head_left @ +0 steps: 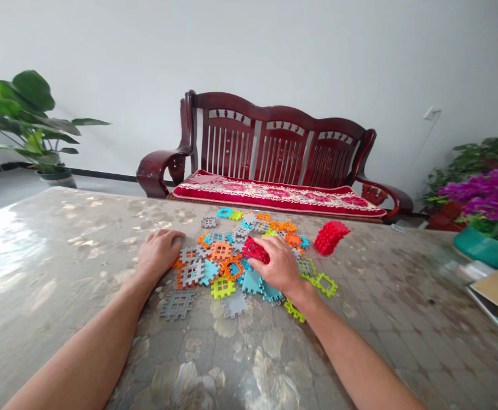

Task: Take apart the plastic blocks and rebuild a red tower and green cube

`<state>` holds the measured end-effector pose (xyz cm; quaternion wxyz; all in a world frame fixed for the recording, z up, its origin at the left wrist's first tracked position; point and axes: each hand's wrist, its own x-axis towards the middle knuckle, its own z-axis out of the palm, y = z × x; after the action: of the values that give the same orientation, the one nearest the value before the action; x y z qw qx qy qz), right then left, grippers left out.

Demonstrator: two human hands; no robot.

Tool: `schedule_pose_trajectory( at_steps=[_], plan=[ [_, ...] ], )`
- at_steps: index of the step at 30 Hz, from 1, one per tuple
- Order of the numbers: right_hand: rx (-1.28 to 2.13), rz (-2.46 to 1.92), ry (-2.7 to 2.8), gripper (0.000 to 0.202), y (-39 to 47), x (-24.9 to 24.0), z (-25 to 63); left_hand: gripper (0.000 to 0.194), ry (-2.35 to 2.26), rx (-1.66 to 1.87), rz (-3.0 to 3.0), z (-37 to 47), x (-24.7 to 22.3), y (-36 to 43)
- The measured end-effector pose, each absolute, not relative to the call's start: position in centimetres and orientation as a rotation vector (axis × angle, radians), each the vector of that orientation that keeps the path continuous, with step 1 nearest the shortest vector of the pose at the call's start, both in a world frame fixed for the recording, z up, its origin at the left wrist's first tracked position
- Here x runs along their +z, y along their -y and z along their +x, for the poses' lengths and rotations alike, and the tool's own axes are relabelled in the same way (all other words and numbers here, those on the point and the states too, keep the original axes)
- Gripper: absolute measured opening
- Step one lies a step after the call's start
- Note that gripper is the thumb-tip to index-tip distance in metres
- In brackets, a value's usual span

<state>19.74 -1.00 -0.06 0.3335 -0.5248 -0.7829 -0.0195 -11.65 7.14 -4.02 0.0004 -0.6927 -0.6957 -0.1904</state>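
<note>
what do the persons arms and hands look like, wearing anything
Both forearms are bare, with no sleeve in view. The left hand and right hand wear no gloves, and no watch, bracelet or ring can be seen. The wrists are bare too.

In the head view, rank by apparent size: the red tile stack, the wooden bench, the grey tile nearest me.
1. wooden bench, largest by far, though farthest.
2. red tile stack.
3. grey tile, close to the stack in apparent size; it lies nearer the camera, so the ranking is unsure.
</note>
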Motion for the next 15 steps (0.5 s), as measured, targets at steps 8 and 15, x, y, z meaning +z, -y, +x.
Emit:
schedule_pose_trajectory(
  at_steps=[8,15],
  plan=[
    [-0.432,-1.623,1.532,0.045,-0.8,2.7,29.4,0.041,2.187,-0.598,-2.184,-11.9,-4.3,-7.4],
    [-0.538,-1.974,1.159,0.056,-0.6,3.8,35.6,0.040,2.187,-0.620,-2.187,-11.9,-4.3,-7.4]
  ],
)
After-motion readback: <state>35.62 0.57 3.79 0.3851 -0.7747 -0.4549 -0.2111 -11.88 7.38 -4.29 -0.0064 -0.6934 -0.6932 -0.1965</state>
